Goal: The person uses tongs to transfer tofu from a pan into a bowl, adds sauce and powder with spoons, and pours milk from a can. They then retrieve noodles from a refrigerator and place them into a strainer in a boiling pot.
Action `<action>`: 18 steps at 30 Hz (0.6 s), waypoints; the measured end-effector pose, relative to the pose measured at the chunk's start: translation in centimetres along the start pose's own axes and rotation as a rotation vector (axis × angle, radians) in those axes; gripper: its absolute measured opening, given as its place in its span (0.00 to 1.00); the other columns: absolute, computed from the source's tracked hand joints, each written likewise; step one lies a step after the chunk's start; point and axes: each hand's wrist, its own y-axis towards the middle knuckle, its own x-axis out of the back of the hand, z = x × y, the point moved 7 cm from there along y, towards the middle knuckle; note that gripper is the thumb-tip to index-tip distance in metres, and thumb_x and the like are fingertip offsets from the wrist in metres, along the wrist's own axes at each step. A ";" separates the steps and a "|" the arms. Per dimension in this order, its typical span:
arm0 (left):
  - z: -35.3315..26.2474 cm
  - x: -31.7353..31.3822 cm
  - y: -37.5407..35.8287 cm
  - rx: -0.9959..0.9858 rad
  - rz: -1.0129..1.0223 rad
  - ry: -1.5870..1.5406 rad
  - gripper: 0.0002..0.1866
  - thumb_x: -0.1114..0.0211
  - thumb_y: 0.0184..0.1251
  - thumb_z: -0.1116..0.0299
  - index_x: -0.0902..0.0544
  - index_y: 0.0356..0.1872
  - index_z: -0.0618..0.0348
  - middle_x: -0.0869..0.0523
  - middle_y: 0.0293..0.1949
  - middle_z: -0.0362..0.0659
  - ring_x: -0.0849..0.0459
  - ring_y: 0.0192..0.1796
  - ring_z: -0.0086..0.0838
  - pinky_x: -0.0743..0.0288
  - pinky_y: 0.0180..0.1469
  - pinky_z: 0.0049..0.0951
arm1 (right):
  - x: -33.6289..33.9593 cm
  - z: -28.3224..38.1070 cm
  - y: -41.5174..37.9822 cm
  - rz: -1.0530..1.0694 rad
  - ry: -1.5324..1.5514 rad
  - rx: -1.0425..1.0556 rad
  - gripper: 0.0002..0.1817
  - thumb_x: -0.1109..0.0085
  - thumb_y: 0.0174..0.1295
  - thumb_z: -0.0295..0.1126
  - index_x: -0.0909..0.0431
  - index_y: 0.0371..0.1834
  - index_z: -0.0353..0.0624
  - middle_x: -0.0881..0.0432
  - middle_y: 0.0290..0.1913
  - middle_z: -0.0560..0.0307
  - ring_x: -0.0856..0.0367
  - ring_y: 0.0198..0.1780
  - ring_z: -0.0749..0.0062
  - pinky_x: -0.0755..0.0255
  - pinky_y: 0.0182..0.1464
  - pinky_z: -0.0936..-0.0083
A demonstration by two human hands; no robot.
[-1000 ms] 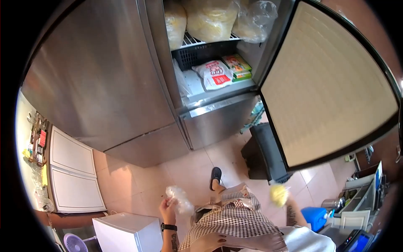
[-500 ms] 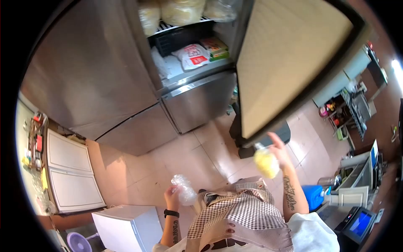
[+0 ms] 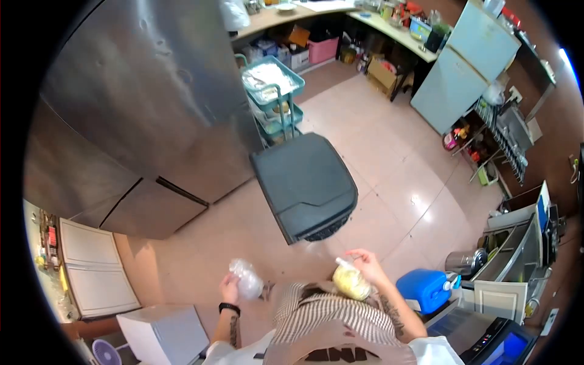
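Note:
My left hand (image 3: pixel 229 288) is closed on a clear plastic bag (image 3: pixel 246 280) with pale, whitish contents, held low in front of the apron. On the other side, my right hand (image 3: pixel 370 266) grips the twisted neck of a clear plastic bag of yellow food (image 3: pixel 351 283); what the food is I cannot make out. Both bags hang apart from each other, above the floor. To the left stands the stainless steel refrigerator (image 3: pixel 176 85), its doors closed, out of reach of either hand.
A dark grey lidded box, perhaps a bin (image 3: pixel 307 182), stands ahead. Behind it is a teal trolley (image 3: pixel 295 82). A blue jerrycan (image 3: pixel 423 289) sits at the right, a pale blue fridge (image 3: pixel 450 88) farther off. A white cabinet (image 3: pixel 164 334) is at lower left.
The refrigerator door that stood open has been shut. My view has turned right, bringing the grey box, trolley and counters into sight. Both hands still hold their bags.

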 end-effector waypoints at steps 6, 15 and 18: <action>-0.8 -13.2 -5.5 -0.047 0.101 -0.301 0.18 0.45 0.68 0.76 0.19 0.57 0.67 0.14 0.53 0.46 0.16 0.54 0.33 0.22 0.58 0.33 | 14.9 2.1 3.0 -0.062 0.101 -0.086 0.18 0.47 0.63 0.21 0.17 0.55 0.37 0.13 0.34 0.58 0.18 0.31 0.80 0.25 0.31 0.80; -4.0 -24.4 -7.0 -0.115 0.253 -0.369 0.27 0.47 0.69 0.68 0.28 0.68 0.66 0.21 0.65 0.48 0.23 0.67 0.37 0.31 0.69 0.39 | 29.8 2.6 8.3 -0.309 -0.019 -0.135 0.14 0.44 0.65 0.27 0.15 0.51 0.39 0.13 0.36 0.55 0.17 0.30 0.75 0.22 0.34 0.77; -5.6 -27.6 -5.6 -0.139 0.197 -0.305 0.26 0.44 0.68 0.72 0.27 0.67 0.65 0.20 0.64 0.48 0.22 0.65 0.37 0.29 0.67 0.38 | 33.1 4.1 9.7 -0.375 -0.005 -0.161 0.14 0.45 0.66 0.27 0.15 0.51 0.39 0.13 0.37 0.54 0.16 0.33 0.74 0.21 0.37 0.75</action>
